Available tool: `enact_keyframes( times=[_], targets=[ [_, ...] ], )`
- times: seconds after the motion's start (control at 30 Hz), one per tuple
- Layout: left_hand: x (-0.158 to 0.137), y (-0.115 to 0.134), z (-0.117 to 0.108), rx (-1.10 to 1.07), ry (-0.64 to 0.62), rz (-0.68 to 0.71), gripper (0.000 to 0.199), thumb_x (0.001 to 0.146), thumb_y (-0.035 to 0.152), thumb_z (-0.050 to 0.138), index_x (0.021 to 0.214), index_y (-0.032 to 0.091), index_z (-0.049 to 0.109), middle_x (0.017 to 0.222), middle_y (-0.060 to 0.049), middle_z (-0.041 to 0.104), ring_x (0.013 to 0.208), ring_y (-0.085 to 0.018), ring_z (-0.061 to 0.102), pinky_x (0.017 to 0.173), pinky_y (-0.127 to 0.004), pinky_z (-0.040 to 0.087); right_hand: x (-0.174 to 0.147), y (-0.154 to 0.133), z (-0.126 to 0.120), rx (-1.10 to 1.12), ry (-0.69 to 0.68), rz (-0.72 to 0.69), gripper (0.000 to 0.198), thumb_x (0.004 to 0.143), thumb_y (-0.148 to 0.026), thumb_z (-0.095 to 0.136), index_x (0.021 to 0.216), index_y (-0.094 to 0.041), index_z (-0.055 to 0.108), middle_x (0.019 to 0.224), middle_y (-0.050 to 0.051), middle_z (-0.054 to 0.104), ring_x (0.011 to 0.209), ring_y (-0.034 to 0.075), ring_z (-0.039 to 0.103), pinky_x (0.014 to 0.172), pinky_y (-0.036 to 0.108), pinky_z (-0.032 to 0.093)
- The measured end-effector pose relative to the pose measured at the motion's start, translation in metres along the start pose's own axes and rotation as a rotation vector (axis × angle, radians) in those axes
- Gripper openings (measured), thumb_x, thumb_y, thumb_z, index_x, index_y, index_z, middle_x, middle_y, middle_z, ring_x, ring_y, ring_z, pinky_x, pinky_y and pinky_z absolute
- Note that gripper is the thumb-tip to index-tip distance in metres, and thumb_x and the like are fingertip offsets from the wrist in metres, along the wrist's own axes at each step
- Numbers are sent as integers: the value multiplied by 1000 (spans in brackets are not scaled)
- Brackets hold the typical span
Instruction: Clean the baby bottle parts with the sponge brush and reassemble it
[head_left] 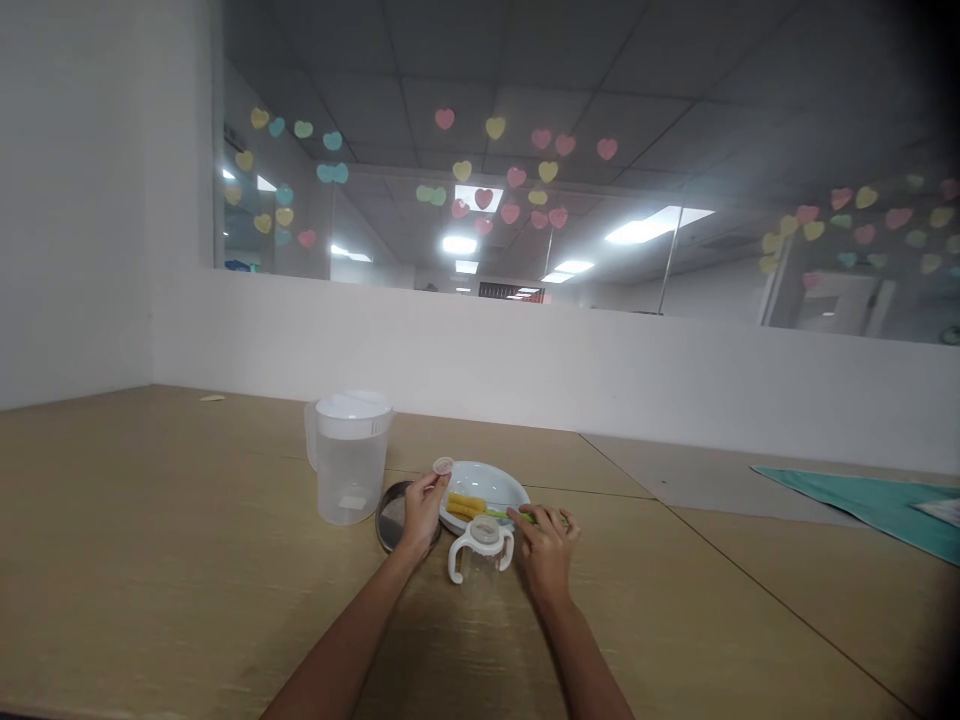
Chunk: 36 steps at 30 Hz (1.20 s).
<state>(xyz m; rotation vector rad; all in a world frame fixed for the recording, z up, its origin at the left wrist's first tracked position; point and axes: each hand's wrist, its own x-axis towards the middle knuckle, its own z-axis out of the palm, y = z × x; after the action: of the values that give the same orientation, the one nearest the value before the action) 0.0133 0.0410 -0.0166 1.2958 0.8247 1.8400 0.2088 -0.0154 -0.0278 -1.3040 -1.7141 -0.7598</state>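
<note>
The person's left hand (421, 515) pinched a small round disc (443, 466) by the left of the white plate (499, 482), while the right hand (547, 548) grasped a thin green stick (498, 514) at the plate's right. Between the wrists, on the near side, stood a two-handled cup (485, 550). Yellow pieces (466, 506) lay on the plate; a pitcher (351, 475) stood farther left.

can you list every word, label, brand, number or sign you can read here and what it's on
No text can be read anywhere in this picture.
Pale patch low on the pitcher: possibly a label, too blurred to read.
Heart-shaped notes on the glass: no writing can be made out.
Small pale disc in the left hand: too small to tell if marked.
</note>
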Motion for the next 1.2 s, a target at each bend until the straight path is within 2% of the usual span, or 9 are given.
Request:
enact_keyframes(
  times=[0.13, 0.27, 0.33, 0.5, 0.7, 0.83, 0.97, 1.1, 1.2],
  targets=[
    [0, 0, -2, 60, -25, 39, 42, 78, 53, 55, 78, 13, 68, 76, -5, 67, 72, -18, 62, 67, -27, 47, -1, 0, 2, 21, -11, 74, 46, 72, 0, 45, 95, -28, 72, 91, 4, 67, 90, 19, 53, 90, 39, 26],
    [-4, 0, -4, 323, -107, 166, 35, 86, 43, 45, 81, 15, 67, 78, -6, 65, 75, -19, 61, 73, -30, 46, -2, 6, 6, 125, 121, 322, 40, 83, -14, 37, 106, -22, 69, 95, 8, 67, 88, 21, 54, 85, 37, 31],
    [-6, 1, -4, 419, -151, 252, 30, 87, 35, 43, 88, 17, 67, 84, -7, 66, 82, -19, 60, 78, -31, 45, -1, 8, 7, 218, 177, 373, 42, 85, -18, 33, 109, -18, 67, 96, 10, 66, 88, 21, 55, 82, 35, 35],
    [-9, 3, -3, 474, -198, 283, 30, 89, 30, 40, 84, 18, 67, 85, -7, 65, 83, -20, 59, 78, -32, 45, -3, 7, 10, 231, 78, 148, 45, 78, -10, 36, 106, -24, 69, 92, 6, 65, 87, 19, 55, 83, 34, 36],
    [-6, 2, -5, 293, -39, 186, 28, 85, 37, 49, 95, 17, 65, 92, -9, 69, 85, -20, 64, 79, -32, 48, -5, 10, 12, 75, 88, 195, 45, 78, -8, 37, 107, -22, 68, 91, 7, 65, 86, 19, 54, 82, 34, 34],
    [-4, 2, -3, 120, 15, 95, 28, 78, 39, 60, 91, 15, 63, 89, -9, 71, 82, -19, 67, 75, -29, 51, -3, 5, 7, 6, 40, 112, 46, 74, -2, 42, 99, -27, 71, 93, 4, 66, 88, 18, 54, 91, 39, 27],
    [-4, 3, -2, 56, 55, 45, 32, 71, 41, 67, 87, 15, 61, 84, -8, 70, 76, -19, 68, 69, -27, 53, 0, -2, 1, -50, 12, 60, 47, 69, 2, 45, 92, -29, 71, 92, 2, 67, 91, 19, 53, 97, 43, 18],
    [-3, 10, -4, -30, 200, 36, 39, 75, 51, 61, 93, 17, 53, 89, -5, 65, 67, -16, 69, 60, -27, 55, -1, -1, 0, -80, 25, 131, 41, 73, -1, 43, 89, -26, 71, 92, 4, 68, 92, 21, 53, 96, 44, 17],
    [0, 14, -7, -56, 301, 25, 40, 81, 56, 51, 96, 19, 47, 83, 0, 62, 51, -11, 64, 49, -23, 51, -2, 1, 2, -86, 46, 236, 39, 76, -5, 41, 93, -23, 71, 93, 6, 67, 90, 22, 53, 91, 42, 21]
  ],
)
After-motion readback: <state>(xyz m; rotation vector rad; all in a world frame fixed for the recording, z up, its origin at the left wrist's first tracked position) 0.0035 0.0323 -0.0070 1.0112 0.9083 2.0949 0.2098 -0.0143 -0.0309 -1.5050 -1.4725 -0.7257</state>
